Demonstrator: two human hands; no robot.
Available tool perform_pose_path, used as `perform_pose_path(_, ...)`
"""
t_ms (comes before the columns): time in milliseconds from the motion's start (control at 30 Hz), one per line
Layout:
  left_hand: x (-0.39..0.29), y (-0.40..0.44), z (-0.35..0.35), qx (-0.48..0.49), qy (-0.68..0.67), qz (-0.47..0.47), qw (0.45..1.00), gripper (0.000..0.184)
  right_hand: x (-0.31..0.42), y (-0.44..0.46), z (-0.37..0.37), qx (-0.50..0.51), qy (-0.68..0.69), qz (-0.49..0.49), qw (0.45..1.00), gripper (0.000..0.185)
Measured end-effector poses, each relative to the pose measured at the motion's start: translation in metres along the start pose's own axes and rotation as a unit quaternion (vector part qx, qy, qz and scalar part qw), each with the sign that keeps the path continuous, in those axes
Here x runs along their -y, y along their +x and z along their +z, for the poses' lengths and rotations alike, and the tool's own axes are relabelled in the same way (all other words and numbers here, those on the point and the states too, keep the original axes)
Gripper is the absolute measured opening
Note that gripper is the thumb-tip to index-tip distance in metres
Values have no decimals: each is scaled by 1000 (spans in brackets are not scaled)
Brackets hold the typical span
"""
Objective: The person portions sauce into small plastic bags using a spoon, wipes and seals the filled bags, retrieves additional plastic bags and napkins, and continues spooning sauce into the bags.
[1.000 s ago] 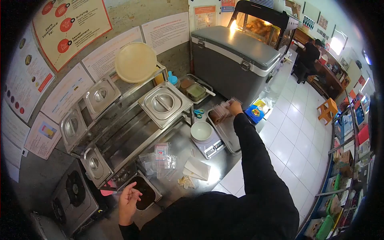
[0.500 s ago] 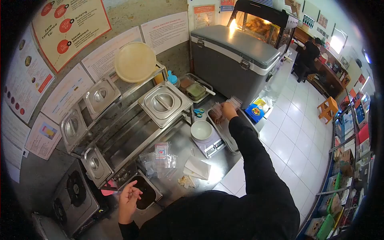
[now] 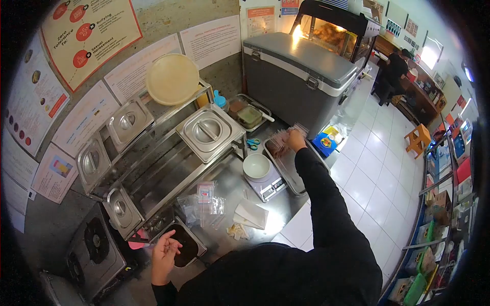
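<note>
My right hand (image 3: pixel 296 141) reaches to the far end of a metal tray (image 3: pixel 293 176), its fingers closed on small clear plastic packets (image 3: pixel 282 136), some with reddish-brown contents. Near the tray, a white bowl (image 3: pixel 256 167) sits on a kitchen scale (image 3: pixel 273 187). My left hand (image 3: pixel 164 255) is raised beside a metal pan of dark contents (image 3: pixel 186 245), its fingers loosely bent and apart, with nothing in them. Clear zip bags (image 3: pixel 210 206) and white paper sheets (image 3: pixel 252 213) lie on the counter between my hands.
A large grey cooler box (image 3: pixel 298 71) stands behind the tray. Scissors (image 3: pixel 252 144) lie by the bowl. Lidded steel pans (image 3: pixel 209 132) sit in a rack on the left, near a gas stove (image 3: pixel 97 245). Another person (image 3: pixel 394 71) sits far off at a desk.
My right hand has shifted slightly to the right and up along the packets at the tray's far end. My left hand has stayed in place.
</note>
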State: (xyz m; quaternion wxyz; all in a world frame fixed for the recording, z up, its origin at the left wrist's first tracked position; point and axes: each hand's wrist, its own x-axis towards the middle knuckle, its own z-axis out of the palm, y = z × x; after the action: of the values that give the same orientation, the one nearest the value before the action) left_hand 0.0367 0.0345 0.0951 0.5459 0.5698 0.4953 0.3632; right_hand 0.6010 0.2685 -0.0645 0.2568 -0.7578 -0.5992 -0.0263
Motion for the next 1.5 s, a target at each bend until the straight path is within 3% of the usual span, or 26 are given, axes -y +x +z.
perform_pose_path(133, -8, 0, 6, -6, 14, -20, 1000, 44, -21, 10, 33, 72, -97, -52, 991, 23)
perform_pose_path(233, -8, -1, 5, -9, 16, -17, 1000, 44, -21, 11, 37, 41, -34, -20, 998, 20)
perform_pose_path(467, -2, -4, -2, -13, 16, -14, 1000, 43, -16, 15, 30, 57, -63, -14, 996, 21)
perform_pose_path(533, -3, -4, 0, -13, 15, -15, 1000, 43, -8, 4, 26, 26, 4, 12, 1000, 22)
perform_pose_path(667, -2, -3, 4, -7, 9, -13, 1000, 44, 18, -13, -7, 17, -2, 29, 999, 21)
perform_pose_path(733, -2, -2, 4, -3, 5, -11, 1000, 43, 25, -17, -20, -140, 7, -39, 989, 19)
perform_pose_path(767, -2, -2, 4, 0, 2, -9, 1000, 43, 25, -16, -23, -140, 6, -39, 989, 19)
perform_pose_path(833, 0, -2, 4, 0, -6, -4, 1000, 43, 18, -11, -21, -92, 57, -11, 994, 17)
perform_pose_path(933, 2, -1, 4, 2, -8, -5, 1000, 42, 8, -6, -13, -38, 30, -68, 997, 14)
perform_pose_path(1033, 1, -1, 5, 5, 2, -13, 1000, 43, 8, -6, -7, 21, 8, -36, 999, 12)
perform_pose_path(1167, 0, -3, 4, 5, -2, -13, 1000, 43, 16, -10, -8, 6, -38, -10, 999, 10)
perform_pose_path(1233, 1, -3, 2, 5, 0, -9, 1000, 43, 20, -10, -9, -95, -57, -35, 993, 12)
perform_pose_path(1267, 1, -3, 1, 5, 1, -5, 1000, 42, 21, -8, -10, -96, -56, -36, 993, 12)
perform_pose_path(1333, -1, -4, 1, 2, 6, -5, 1000, 42, 15, -2, -4, -7, -61, -33, 998, 14)
perform_pose_path(1500, -1, -4, 1, 1, 3, -6, 1000, 42, 7, 0, 8, 23, -122, -47, 991, 17)
